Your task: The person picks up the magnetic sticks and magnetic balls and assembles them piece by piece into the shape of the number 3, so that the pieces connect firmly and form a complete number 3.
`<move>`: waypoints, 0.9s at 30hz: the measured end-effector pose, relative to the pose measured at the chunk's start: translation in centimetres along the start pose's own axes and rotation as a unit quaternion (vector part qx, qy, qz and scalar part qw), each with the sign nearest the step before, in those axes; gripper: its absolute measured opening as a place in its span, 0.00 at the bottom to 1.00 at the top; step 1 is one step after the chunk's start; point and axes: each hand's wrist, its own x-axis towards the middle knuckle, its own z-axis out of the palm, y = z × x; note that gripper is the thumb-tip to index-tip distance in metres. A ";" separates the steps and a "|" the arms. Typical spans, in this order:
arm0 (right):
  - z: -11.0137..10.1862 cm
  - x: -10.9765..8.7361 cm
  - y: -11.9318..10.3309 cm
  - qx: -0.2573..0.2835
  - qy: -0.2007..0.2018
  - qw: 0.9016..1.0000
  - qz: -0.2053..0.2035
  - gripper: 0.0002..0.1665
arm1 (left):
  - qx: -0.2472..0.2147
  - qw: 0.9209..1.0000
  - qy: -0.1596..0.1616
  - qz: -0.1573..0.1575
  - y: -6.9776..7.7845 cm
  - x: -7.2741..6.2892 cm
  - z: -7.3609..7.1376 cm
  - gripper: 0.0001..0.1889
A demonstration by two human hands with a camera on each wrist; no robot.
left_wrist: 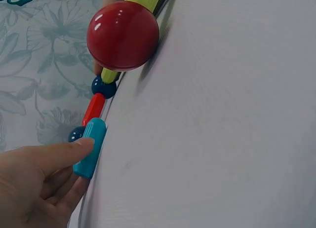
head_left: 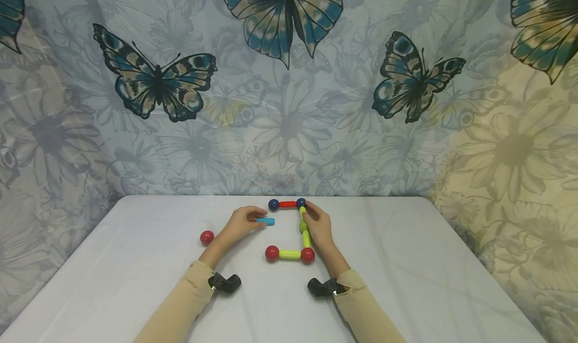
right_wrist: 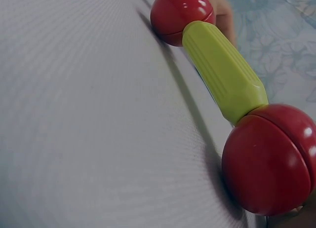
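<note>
My left hand (head_left: 244, 221) pinches a light blue rod (left_wrist: 94, 144) between thumb and fingers, a little left of a joined shape of magnetic-looking balls and rods. Along the top of that shape a red rod (head_left: 287, 204) links two dark blue balls. Down its right side, yellow-green rods (head_left: 306, 239) run through a green ball (head_left: 303, 226) to a red ball (head_left: 307, 255). Another yellow-green rod (right_wrist: 222, 70) joins this to a second red ball (head_left: 272, 253). My right hand (head_left: 319, 226) grips the upper yellow-green rod (head_left: 302, 211); its fingertips are partly hidden.
A loose red ball (head_left: 207, 237) lies beside my left forearm. The white table (head_left: 406, 283) ends at a wall (head_left: 289, 147) with butterfly and flower patterns. Both wrists wear black devices (head_left: 322, 287).
</note>
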 end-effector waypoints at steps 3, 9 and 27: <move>0.1 0.0 0.1 -0.003 0.001 1.000 0.002 0.25 | -0.002 1.000 0.001 0.003 0.0 -0.2 0.0 0.16; 0.1 0.1 0.2 -0.005 0.003 1.000 0.004 0.25 | 0.010 1.000 0.009 0.006 0.0 -0.3 0.1 0.12; 0.1 0.1 0.3 0.012 0.002 1.000 -0.001 0.25 | 0.009 1.000 0.005 0.017 0.3 -0.4 0.9 0.10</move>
